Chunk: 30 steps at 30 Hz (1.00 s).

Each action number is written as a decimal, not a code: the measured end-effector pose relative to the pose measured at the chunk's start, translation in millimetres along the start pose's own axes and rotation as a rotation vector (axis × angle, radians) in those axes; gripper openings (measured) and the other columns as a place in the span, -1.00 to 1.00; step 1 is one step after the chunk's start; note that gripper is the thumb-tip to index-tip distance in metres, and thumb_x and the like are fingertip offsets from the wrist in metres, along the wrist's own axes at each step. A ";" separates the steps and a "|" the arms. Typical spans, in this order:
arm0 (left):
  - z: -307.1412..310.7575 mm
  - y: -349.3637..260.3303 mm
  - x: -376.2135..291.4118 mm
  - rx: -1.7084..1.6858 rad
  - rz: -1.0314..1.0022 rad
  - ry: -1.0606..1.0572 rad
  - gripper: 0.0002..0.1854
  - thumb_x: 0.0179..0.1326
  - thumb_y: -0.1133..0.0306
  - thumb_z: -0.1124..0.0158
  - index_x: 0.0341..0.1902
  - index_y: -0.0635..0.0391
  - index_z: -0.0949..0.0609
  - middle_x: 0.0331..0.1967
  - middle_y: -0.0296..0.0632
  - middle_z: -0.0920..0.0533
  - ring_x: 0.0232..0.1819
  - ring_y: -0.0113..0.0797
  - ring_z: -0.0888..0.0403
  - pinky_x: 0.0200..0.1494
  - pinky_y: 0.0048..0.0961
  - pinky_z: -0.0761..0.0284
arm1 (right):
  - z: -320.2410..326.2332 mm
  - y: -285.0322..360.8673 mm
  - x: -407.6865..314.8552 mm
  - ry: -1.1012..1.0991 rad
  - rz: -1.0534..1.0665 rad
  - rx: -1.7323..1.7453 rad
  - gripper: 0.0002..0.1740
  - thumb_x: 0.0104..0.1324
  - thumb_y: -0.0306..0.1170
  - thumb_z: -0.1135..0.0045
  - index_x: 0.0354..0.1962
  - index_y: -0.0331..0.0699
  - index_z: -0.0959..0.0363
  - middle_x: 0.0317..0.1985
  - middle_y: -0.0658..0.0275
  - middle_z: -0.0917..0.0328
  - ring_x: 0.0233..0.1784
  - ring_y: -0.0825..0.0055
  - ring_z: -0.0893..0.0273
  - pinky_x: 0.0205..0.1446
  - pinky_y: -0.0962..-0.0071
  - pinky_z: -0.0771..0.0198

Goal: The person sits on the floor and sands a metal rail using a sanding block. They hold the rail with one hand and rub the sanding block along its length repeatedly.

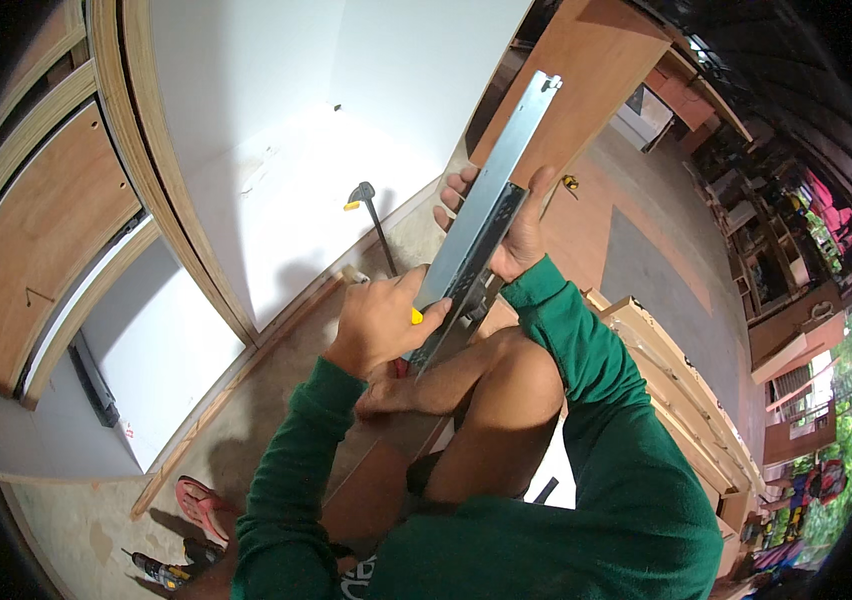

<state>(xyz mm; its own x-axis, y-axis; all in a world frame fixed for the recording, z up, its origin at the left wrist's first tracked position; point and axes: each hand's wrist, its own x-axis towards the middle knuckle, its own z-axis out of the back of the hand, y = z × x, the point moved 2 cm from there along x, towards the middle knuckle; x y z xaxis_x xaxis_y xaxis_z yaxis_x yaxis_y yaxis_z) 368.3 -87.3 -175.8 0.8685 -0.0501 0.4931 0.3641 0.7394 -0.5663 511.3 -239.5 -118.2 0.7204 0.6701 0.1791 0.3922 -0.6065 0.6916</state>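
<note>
A metal drawer slide (501, 180) is held slantwise in front of me, its bright far end pointing up and away. Beside its smooth face runs a darker perforated rail (487, 234). My left hand (384, 319) grips the near part, the thumb lying across the rail. A small yellow thing (417, 316) shows by that thumb; what it belongs to is hidden. My right hand (523, 232) cradles the slide from behind at mid-length, fingers on one side and thumb on the other. The slide's near end drops towards my bent leg (504, 390).
A white-lined cabinet (306, 165) with a wooden frame stands ahead. A bar clamp (373, 214) leans at its base. Left, another slide (92, 382) is inside a compartment below a wooden drawer (50, 247). A cordless drill (159, 570) lies near my sandal (204, 506). Wooden drawer parts (685, 382) are stacked right.
</note>
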 end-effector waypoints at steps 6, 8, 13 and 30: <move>-0.1 -0.7 2.0 -0.013 -0.003 -0.259 -0.61 0.25 0.06 -0.39 -0.04 0.11 -0.66 -0.67 -0.04 -0.62 -0.59 0.04 -0.66 -0.50 -0.09 -0.56 | -33.7 -18.0 -0.3 -0.059 -0.003 -0.436 0.08 0.41 0.49 0.29 0.34 -0.40 -0.18 0.19 -0.08 -0.49 0.18 0.19 -0.61 0.24 0.12 -0.63; 7.3 -4.4 8.6 0.008 0.014 -0.290 -0.65 0.27 0.07 -0.37 -0.11 0.11 -0.64 -0.67 -0.04 -0.62 -0.60 0.05 -0.66 -0.51 -0.07 -0.55 | -31.8 -28.7 -4.3 -0.137 0.052 -0.565 -0.07 0.47 0.35 0.16 0.29 -0.40 -0.18 0.15 -0.08 -0.51 0.15 0.22 -0.63 0.16 0.20 -0.67; 7.2 -12.9 14.8 0.182 0.094 -0.221 -0.65 0.33 0.04 -0.30 -0.24 0.12 -0.57 -0.66 -0.03 -0.64 -0.59 0.06 -0.67 -0.52 -0.05 -0.57 | -32.4 -29.7 4.9 -0.284 0.065 -0.519 -0.38 0.59 0.01 0.01 0.19 -0.42 -0.19 0.06 -0.09 -0.56 0.10 0.21 -0.67 0.05 0.24 -0.72; 3.1 -14.0 -36.2 0.150 0.048 -0.029 -0.62 0.34 -0.02 -0.26 -0.26 0.10 -0.59 -0.60 0.08 -0.66 -0.50 0.15 -0.70 -0.44 0.04 -0.56 | 16.4 20.1 -0.6 -0.463 0.185 -0.614 -0.21 0.52 0.21 0.06 0.22 -0.41 -0.35 0.17 0.02 -0.55 0.23 0.20 -0.58 0.26 0.12 -0.58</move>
<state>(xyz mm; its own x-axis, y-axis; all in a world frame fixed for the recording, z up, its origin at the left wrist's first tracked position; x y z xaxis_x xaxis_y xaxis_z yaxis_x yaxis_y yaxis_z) 330.7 -93.8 -183.7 0.8729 0.0053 0.4879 0.2664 0.8326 -0.4856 528.2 -259.1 -115.9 0.9608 0.2534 0.1128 -0.0460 -0.2557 0.9657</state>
